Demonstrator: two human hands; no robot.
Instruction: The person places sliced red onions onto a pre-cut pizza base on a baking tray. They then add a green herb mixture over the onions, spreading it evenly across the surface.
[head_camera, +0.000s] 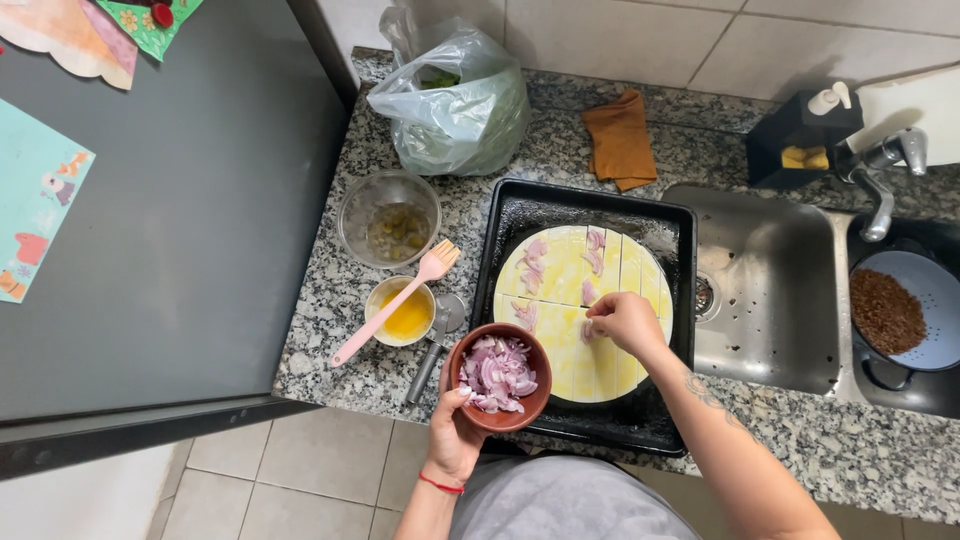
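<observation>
speckled granite counter (350, 300) beside steel sink (770, 290), tiled floor (300, 480) below.

A small round brown bowl (499, 378), heaped with chopped purple-white onion (495, 372), is held upright at the near left corner of a black baking tray (520, 215). In the tray lies a pale yellow round of dough (560, 275), scored into squares, with small onion clusters scattered on its far and middle squares
</observation>
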